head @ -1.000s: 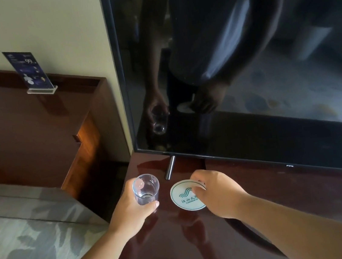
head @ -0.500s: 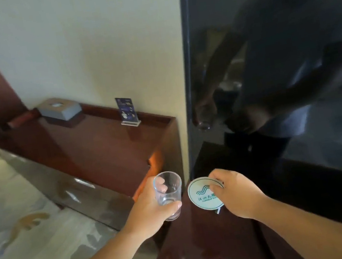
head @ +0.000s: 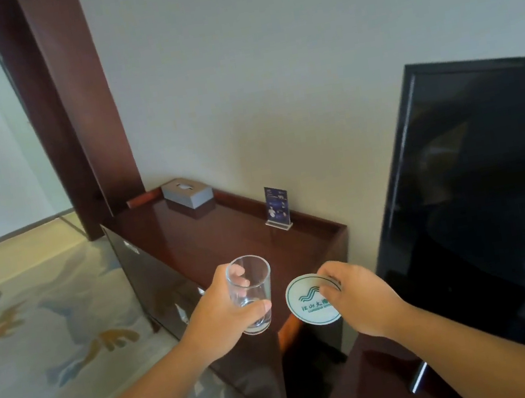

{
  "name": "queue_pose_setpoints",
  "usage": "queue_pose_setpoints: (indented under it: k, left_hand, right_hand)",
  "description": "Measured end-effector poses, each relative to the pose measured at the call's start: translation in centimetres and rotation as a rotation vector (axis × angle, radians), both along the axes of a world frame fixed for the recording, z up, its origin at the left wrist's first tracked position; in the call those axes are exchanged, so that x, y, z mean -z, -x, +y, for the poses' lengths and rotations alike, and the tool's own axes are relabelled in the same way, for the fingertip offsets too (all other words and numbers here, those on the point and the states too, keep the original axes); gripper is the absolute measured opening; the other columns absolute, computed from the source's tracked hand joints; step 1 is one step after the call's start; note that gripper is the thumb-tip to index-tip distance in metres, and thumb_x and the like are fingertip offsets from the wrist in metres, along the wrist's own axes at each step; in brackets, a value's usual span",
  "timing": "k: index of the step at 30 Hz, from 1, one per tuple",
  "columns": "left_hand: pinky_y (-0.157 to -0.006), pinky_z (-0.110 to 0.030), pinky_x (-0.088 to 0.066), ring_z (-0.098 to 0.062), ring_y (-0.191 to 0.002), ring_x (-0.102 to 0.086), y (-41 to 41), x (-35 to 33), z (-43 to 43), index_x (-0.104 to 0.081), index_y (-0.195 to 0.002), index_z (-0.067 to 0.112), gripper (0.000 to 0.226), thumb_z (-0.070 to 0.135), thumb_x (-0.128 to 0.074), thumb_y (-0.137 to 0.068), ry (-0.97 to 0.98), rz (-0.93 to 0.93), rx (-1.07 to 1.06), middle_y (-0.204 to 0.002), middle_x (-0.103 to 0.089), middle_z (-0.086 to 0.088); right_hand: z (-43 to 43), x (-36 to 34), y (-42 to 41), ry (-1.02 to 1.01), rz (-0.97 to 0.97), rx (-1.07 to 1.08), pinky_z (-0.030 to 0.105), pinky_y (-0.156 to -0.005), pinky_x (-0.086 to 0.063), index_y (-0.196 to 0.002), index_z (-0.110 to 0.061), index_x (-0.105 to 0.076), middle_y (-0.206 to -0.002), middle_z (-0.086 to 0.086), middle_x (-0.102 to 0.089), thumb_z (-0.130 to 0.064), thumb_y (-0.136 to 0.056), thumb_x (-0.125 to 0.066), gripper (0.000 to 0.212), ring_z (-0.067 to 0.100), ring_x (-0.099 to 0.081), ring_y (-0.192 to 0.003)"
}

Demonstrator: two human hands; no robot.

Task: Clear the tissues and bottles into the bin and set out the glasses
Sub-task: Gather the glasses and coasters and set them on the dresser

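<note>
While the person stood facing the pale wall, a black television filled the room at three o'clock, its screen dark, standing on a low dark wooden top. A patterned carpet spread away at nine o'clock. At twelve o'clock a dark wooden sideboard ran along the wall, and a grey tissue box sat at its far end, at eleven o'clock.

Nearer in, the left hand was wrapped round a clear drinking glass, thumb across the front near the base, fingers showing through the far side. The glass was about upright, held in the air over the sideboard's near end. Just beside it at three o'clock, not touching it, the right hand pinched a round white coaster by its right edge, between thumb and curled fingers, the green wave mark facing up. A small blue card in a clear stand stood by the sideboard's back rail, at twelve o'clock from the glass.
</note>
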State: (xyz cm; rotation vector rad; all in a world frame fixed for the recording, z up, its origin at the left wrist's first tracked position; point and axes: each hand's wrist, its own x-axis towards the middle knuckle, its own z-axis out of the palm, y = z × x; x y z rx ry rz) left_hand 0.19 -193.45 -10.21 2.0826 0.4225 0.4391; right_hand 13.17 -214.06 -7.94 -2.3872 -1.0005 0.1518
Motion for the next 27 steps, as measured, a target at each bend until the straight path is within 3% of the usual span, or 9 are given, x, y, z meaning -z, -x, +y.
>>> queue_pose_setpoints:
  k: [5,9,16,23,27]
  left_hand:
    - [-0.072,-0.010,-0.039,0.012,-0.097,-0.054,3.0,-0.8,6.3,-0.040,-0.115,0.041,0.065,0.056,-0.069,-0.059,-0.030,-0.020,-0.023,-0.107,-0.056,0.019]
    - [-0.073,-0.011,-0.040,-0.001,-0.097,-0.058,5.4,-1.2,12.0,-0.039,-0.115,0.041,0.067,0.060,-0.066,-0.056,-0.050,-0.028,-0.042,-0.106,-0.055,0.020]
    - [-0.076,-0.017,-0.043,0.000,-0.096,-0.058,8.4,-1.0,20.2,-0.040,-0.113,0.039,0.065,0.056,-0.067,-0.057,-0.027,-0.020,-0.056,-0.105,-0.056,0.017]
    - [-0.086,-0.030,-0.046,-0.001,-0.095,-0.057,7.5,0.8,25.6,-0.042,-0.112,0.035,0.066,0.055,-0.068,-0.055,0.030,-0.008,-0.076,-0.099,-0.055,0.017]
    - [-0.084,-0.025,-0.044,-0.001,-0.098,-0.057,5.0,1.4,29.0,-0.042,-0.113,0.035,0.063,0.054,-0.068,-0.059,0.010,0.023,-0.066,-0.103,-0.053,0.019]
  right_hand:
    - [6.6,-1.4,2.7,0.003,-0.037,-0.020,0.008,-0.048,-0.039,-0.094,-0.034,-0.054,-0.096,-0.015,-0.062,-0.031,-0.096,-0.051,0.005,0.003,-0.060,-0.084]
    - [12.6,-2.2,5.0,-0.011,-0.067,-0.042,0.009,-0.050,-0.042,-0.098,-0.035,-0.055,-0.099,-0.015,-0.065,-0.032,-0.096,-0.053,0.004,0.004,-0.062,-0.085]
    - [21.5,-2.5,7.0,0.000,-0.098,-0.083,0.008,-0.052,-0.046,-0.097,-0.038,-0.050,-0.104,-0.014,-0.064,-0.032,-0.096,-0.054,0.008,0.007,-0.063,-0.089]
    - [27.7,-0.8,5.2,0.043,-0.074,-0.100,0.005,-0.054,-0.048,-0.101,-0.039,-0.048,-0.110,-0.013,-0.062,-0.032,-0.095,-0.056,0.013,0.008,-0.058,-0.087]
    - [31.2,0.2,2.1,0.022,-0.064,-0.102,0.005,-0.055,-0.048,-0.101,-0.039,-0.049,-0.114,-0.011,-0.064,-0.032,-0.094,-0.057,0.013,0.007,-0.058,-0.087]
